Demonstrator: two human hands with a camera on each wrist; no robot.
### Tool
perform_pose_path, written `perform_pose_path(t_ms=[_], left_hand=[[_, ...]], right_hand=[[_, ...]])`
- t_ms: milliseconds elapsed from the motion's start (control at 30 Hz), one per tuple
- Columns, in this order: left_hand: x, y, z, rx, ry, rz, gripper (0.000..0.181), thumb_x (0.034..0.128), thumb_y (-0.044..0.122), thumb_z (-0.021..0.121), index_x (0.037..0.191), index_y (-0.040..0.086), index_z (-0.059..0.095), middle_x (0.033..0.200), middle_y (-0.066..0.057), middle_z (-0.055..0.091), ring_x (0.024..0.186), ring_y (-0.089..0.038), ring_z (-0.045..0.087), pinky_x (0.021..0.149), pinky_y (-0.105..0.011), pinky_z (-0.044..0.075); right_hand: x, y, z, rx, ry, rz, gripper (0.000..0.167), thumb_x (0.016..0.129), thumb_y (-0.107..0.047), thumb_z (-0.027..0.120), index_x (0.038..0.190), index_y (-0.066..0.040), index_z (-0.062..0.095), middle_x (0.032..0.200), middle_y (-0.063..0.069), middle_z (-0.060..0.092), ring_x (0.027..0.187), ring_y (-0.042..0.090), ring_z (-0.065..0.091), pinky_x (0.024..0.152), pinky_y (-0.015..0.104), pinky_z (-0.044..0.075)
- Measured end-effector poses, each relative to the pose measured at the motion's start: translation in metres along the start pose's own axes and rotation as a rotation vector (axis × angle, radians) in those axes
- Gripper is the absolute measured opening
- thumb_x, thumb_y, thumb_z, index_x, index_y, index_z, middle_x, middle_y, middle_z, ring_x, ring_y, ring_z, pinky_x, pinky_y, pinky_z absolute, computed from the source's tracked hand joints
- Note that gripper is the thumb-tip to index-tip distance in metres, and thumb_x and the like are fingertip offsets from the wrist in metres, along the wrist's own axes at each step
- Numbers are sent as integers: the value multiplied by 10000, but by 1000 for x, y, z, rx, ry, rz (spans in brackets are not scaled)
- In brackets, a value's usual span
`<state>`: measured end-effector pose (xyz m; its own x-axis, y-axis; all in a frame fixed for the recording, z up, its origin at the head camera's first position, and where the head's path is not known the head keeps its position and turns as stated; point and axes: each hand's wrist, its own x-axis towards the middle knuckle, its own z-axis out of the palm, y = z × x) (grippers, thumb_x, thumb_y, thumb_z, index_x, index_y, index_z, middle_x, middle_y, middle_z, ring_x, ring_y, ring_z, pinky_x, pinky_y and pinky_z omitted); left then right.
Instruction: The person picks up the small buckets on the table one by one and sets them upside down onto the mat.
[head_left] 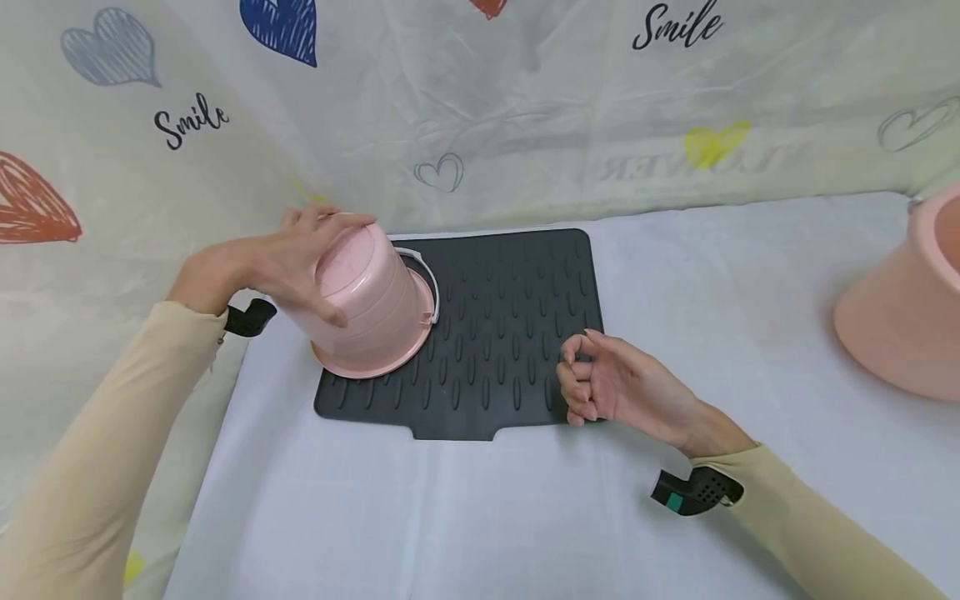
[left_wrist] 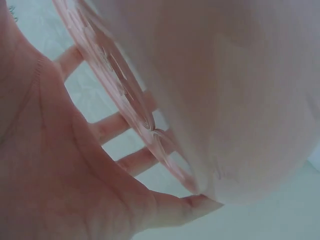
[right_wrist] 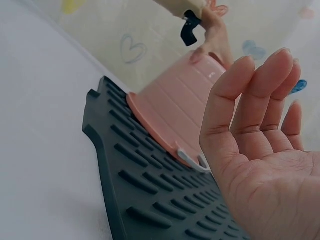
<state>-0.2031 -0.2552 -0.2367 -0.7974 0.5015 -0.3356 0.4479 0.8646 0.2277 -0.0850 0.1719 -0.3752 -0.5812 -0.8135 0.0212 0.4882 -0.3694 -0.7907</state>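
Close to the left wrist camera, a pink bucket [head_left: 371, 312] stands mouth-down, axis roughly upright, at 9 o'clock on the mat [head_left: 517, 333]; left hand [head_left: 292, 254], fingers spread, grips its base; right hand [head_left: 633, 387], loosely curled, empty, at 4 o'clock.

Heart-printed backdrop [head_left: 525, 108] behind white tabletop [head_left: 555, 525]

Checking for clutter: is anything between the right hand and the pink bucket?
Nothing separate is visible between the right hand and pink bucket: only its white handle on that side, and dark mat beneath.
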Motion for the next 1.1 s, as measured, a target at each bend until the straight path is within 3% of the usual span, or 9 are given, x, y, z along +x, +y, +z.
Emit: perform_pose_path(t_ms=[233, 433, 667, 867, 1033, 1100], left_hand=[[3, 5, -2, -16, 0, -59, 1273, 694, 486, 934, 1660, 258, 137, 1584, -276, 141, 1357, -465, 160, 1007, -663, 370], [-1, 5, 3, -15, 35, -57, 1253, 697, 465, 927, 1660, 243, 156, 1569, -283, 175, 1348, -468, 180, 999, -647, 384], [-12, 1, 13, -38, 32, -73, 1236, 711, 455, 919, 1659, 226, 159, 1581, -294, 171, 1364, -496, 179, 1005, -673, 375], [-13, -1, 15, -31, 31, -85, 1241, 713, 462, 914, 1659, 236, 143, 1592, -312, 145, 1382, -518, 159, 1001, -694, 364], [-14, 1, 18, -35, 38, -117, 1243, 729, 479, 901, 1675, 264, 124, 1635, -272, 99, 1412, -498, 154, 968, -755, 334], [-15, 1, 19, -46, 46, -121, 1233, 736, 492, 896, 1674, 271, 126, 1647, -260, 85, 1431, -497, 142, 958, -774, 306]], right_hand=[[-2, -2, 1, -7, 7, -6, 429, 1162, -299, 102, 1117, -106, 482, 873, 21, 504, 720, 191, 470, 775, 356, 464], [0, -2, 1, -24, 30, 3, 407, 1165, -308, 128, 1115, -108, 480, 875, 22, 501, 718, 203, 455, 771, 363, 452], [-12, -16, -10, -61, 27, -81, 426, 1159, -238, 107, 1137, -107, 512, 860, 39, 488, 735, 210, 452, 789, 354, 446], [-54, -51, -34, 61, 45, -195, 554, 1147, -202, 65, 1181, -31, 590, 918, 108, 545, 778, 278, 407, 875, 391, 486], [-106, -69, -61, 240, 8, -317, 636, 1129, -206, 30, 1235, 85, 586, 919, 186, 421, 824, 328, 337, 931, 478, 457], [-127, -72, -68, 262, 46, -368, 639, 1132, -215, 35, 1244, 103, 577, 926, 196, 380, 836, 333, 334, 903, 492, 453]])
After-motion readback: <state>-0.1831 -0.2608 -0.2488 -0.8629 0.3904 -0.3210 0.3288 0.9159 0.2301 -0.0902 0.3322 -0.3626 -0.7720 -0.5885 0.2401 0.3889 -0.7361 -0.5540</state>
